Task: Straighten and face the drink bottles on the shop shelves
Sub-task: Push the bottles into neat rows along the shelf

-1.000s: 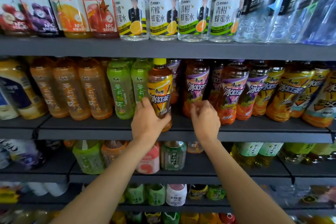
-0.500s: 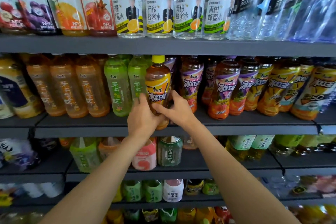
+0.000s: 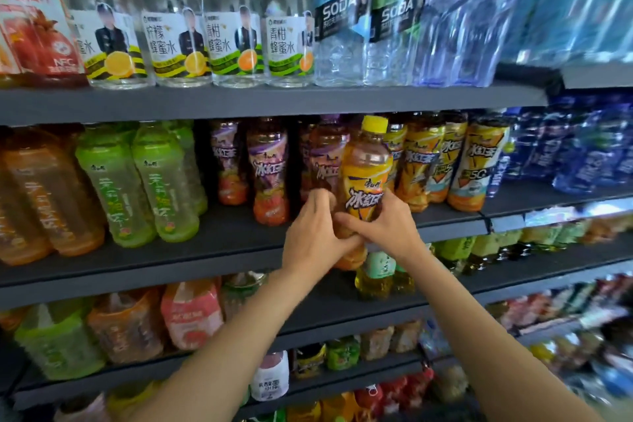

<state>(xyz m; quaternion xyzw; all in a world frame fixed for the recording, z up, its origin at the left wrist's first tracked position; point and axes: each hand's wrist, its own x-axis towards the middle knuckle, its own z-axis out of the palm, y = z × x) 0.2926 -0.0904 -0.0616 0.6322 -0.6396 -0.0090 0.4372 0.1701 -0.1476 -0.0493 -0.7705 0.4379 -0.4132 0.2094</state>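
Both hands' grip (image 3: 346,226) wraps the yellow-capped tea bottle (image 3: 365,178) low down.

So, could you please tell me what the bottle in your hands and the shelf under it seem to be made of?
The bottle looks like clear, glossy plastic: the amber drink shows through above a printed yellow wrap, under a yellow cap. The shelf looks like dark grey painted metal with a matt finish and thin, straight edges, though that is less certain.

Yellow-capped bottle (image 3: 365,178) with orange-yellow label; neighbouring green bottles (image 3: 137,181); dark grey shelf (image 3: 171,257).
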